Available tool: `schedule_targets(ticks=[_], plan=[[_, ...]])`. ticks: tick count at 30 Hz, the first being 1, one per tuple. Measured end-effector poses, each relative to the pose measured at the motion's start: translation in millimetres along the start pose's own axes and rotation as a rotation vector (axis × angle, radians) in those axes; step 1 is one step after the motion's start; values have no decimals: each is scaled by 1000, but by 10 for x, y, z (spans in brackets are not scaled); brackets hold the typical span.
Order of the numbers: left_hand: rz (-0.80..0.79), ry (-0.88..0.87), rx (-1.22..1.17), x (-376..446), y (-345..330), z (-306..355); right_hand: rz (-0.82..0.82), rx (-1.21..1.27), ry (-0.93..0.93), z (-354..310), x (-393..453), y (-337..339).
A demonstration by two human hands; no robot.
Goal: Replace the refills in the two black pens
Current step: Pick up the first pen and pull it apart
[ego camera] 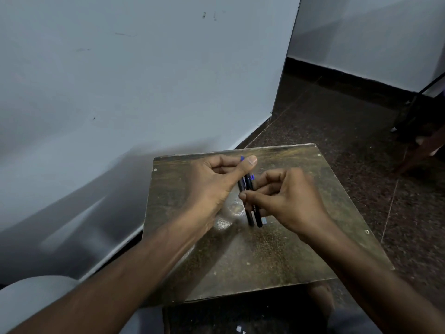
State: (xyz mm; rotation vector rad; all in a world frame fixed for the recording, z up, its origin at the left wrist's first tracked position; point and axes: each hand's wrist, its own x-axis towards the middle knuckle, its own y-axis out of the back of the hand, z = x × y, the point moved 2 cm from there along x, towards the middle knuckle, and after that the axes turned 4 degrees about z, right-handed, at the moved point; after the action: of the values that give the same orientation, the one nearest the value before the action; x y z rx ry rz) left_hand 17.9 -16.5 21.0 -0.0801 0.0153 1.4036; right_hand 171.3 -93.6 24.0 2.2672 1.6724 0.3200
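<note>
My left hand [216, 182] is curled round the upper end of one black pen [241, 186], thumb laid along it and pressing it against my fingers, so that a small blue tip [241, 158] pokes out just past the thumbnail. I judge that to be the refill end, held up where I can get at it. My right hand [286, 201], just beside the left, has its fingers bent in and pinches the pens near their middle between thumb and forefinger; I cannot tell whether it has hold of one barrel or both.

Below my right thumb the two black pens [254, 213] run side by side, touching, their lower ends resting on or just above the bench [265, 261] (from here I cannot say which). Holding them together like this keeps both from rolling off while I work on one. There is a bit of blue at the top of the second pen [251, 176], just above my right forefinger.

Under the pens, near my right palm, a pale flat scrap [264, 221] lies on the bench; too small to name. Beyond my left hand is a pale wall [144, 80], and past my right a dark speckled floor [337, 121].

I would judge the job barely begun: both pens look assembled.
</note>
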Motion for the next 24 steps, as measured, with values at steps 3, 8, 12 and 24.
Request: schedule_targets(ticks=[3,8,12,24], plan=[[-47,27,127,-6,-7,44,40,-77,29,-26,-15,3],[-311,82,134,-63,7,63,70,-106,-16,-8,-12,1],[-168,19,87,-53,63,20,39,-62,-38,12,-32,-24],[-151,-9,225,34,102,20,60,-142,-46,25,1,-88]])
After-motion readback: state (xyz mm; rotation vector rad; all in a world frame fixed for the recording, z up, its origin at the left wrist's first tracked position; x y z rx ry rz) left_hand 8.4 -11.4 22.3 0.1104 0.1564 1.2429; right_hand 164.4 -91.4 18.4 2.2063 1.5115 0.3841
